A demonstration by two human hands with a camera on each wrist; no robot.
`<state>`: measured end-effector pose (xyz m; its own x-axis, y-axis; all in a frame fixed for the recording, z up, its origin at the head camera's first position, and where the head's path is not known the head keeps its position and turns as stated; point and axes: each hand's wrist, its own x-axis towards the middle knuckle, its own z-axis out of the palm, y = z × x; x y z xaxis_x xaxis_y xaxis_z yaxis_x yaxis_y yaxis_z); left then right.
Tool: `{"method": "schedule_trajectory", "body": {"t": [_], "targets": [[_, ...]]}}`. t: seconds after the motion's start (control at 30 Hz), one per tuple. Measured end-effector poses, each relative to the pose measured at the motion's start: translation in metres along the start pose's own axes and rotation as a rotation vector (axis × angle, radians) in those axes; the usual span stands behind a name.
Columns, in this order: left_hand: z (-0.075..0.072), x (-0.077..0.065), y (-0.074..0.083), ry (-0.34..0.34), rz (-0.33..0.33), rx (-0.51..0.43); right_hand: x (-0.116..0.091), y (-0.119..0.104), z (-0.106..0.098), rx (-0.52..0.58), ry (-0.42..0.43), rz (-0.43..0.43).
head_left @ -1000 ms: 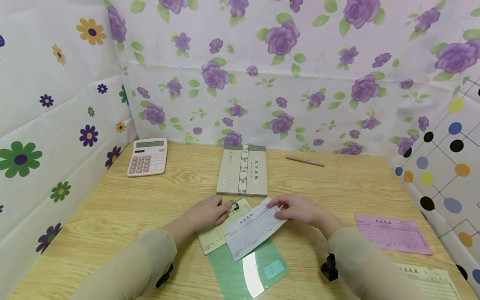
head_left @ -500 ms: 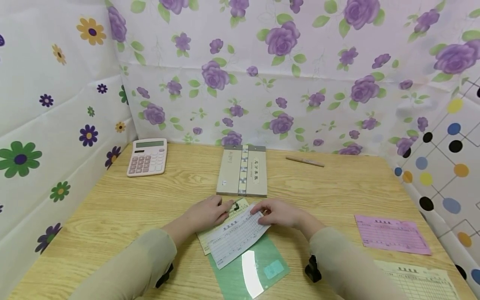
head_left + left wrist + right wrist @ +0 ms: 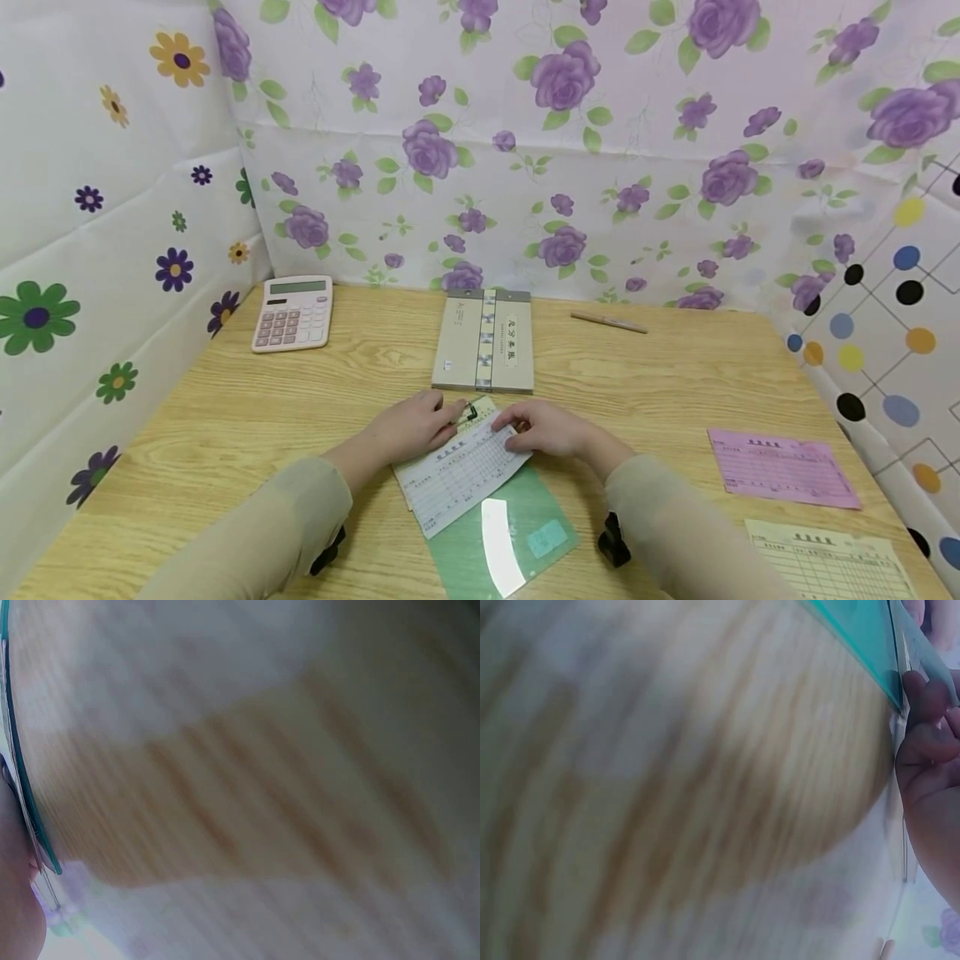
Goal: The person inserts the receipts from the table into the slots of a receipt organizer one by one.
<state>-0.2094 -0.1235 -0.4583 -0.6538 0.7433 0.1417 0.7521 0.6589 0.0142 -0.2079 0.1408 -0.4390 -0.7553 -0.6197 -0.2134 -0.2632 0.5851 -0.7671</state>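
A clear green clipboard [image 3: 487,542] lies tilted on the table, with a yellow form slip [image 3: 480,408] on it. The left hand [image 3: 415,425] grips the clipboard's top at the clip [image 3: 471,412]; its grip is partly hidden. Over the yellow slip lies a white form slip [image 3: 465,475], its upper right edge pinched by the right hand [image 3: 547,427]. The right wrist view shows the right fingers [image 3: 930,701] curled at the slip's edge beside the clipboard. Only a bit of the left hand [image 3: 16,885] shows in the left wrist view, near the board's edge.
A banded stack of beige ledger covers [image 3: 483,342] lies just behind the clipboard. The pink calculator [image 3: 292,313] stands back left, and a pen [image 3: 608,322] back right. Pink [image 3: 783,468] and yellow [image 3: 832,558] form slips lie at the right. Patterned cloth encloses the table.
The right hand has carried the white slip left and slightly down, so it covers more of the yellow slip. The left hand has stayed at the clip.
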Motion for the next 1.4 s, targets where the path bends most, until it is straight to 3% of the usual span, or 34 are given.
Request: {"method": "schedule_trajectory", "body": {"t": [0.33,0.6,0.83,0.97,1.17,1.4], "targets": [[-0.002,0.001,0.001,-0.033,-0.031,-0.002,0.003,-0.006,0.009,-0.025,0.012,0.002],[-0.006,0.002,0.001,-0.029,0.029,0.012,0.005,-0.007,0.013,-0.052,0.009,-0.001],[-0.010,0.003,0.000,-0.071,0.043,-0.003,0.006,-0.007,0.018,-0.124,0.037,-0.014],[-0.012,0.004,0.001,-0.112,0.013,-0.027,0.008,-0.007,0.020,-0.147,0.053,-0.018],[-0.010,0.004,-0.001,-0.085,0.029,-0.015,0.013,-0.006,0.024,-0.207,0.087,-0.035],[-0.011,0.006,0.000,-0.076,0.043,-0.006,0.013,-0.011,0.025,-0.240,0.116,0.003]]}}
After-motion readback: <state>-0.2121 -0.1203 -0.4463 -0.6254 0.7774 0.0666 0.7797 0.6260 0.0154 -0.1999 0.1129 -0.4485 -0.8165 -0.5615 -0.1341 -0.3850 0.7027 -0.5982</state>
